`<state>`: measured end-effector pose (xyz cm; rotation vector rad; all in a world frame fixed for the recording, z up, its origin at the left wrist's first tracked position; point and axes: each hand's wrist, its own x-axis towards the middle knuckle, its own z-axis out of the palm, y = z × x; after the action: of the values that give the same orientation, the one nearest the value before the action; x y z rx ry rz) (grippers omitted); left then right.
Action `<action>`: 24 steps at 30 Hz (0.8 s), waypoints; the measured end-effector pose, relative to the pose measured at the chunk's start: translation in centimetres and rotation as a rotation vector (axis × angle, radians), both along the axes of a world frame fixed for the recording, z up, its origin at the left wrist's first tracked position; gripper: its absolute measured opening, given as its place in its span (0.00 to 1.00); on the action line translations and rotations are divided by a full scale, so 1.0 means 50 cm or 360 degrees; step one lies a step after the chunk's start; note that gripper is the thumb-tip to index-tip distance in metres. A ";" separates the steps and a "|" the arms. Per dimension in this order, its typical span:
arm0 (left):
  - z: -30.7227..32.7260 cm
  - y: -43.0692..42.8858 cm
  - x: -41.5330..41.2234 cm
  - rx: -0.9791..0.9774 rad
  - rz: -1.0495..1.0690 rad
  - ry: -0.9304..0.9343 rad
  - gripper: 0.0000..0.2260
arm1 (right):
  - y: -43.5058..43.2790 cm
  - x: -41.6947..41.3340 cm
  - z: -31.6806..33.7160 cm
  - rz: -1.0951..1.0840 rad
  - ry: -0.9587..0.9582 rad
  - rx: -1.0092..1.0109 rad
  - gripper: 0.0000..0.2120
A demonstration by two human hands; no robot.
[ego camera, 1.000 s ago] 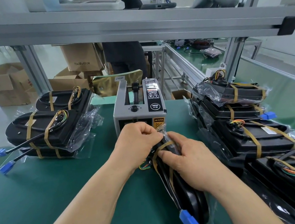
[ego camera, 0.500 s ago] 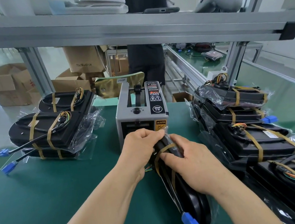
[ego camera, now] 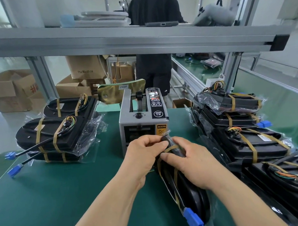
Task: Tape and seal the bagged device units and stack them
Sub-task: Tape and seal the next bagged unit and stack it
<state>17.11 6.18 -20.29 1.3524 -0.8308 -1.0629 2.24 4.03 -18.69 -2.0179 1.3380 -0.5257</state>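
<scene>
Holding entry: one bagged device unit (ego camera: 193,198), black, in clear plastic, stood on its edge on the green bench mat (ego camera: 43,199) directly in front of the tape dispenser (ego camera: 141,121).

- Left hand (ego camera: 145,156): fingers curled together, pinching the upper end of the unit from its left side.
- Right hand (ego camera: 195,165): thumb laid on a brown tape strip (ego camera: 173,147) that crosses the unit's top end; the other fingers wrap over the unit's right side, their tips hidden.
- Blue connector (ego camera: 193,219): on the unit's cable, inside the bag, at the near lower end.
- Left stack (ego camera: 54,136): taped bagged units piled at the mat's left, two blue plugs trailing from them toward the mat edge; well apart from the hands.
- Right stack (ego camera: 242,120): taped bagged units piled along the mat's right side, just beside the right forearm.
- Tape dispenser: grey body, black control panel, yellow caution label facing the hands; whether the unit touches it cannot be told.
- Aluminium shelf (ego camera: 117,40): spans the bench overhead.
- Cardboard boxes (ego camera: 6,90): on the floor beyond the left stack.
- Person in dark clothing (ego camera: 154,38): standing behind the bench.
</scene>
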 end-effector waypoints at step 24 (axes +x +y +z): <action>0.005 -0.020 0.061 0.0437 0.0458 0.0721 0.10 | 0.129 -0.025 -0.002 -0.0026 -0.1049 -0.0047 0.37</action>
<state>20.17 5.15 -20.04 1.3328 -0.1540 -1.2173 0.99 10.45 -18.77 -1.6338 0.9371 -1.1048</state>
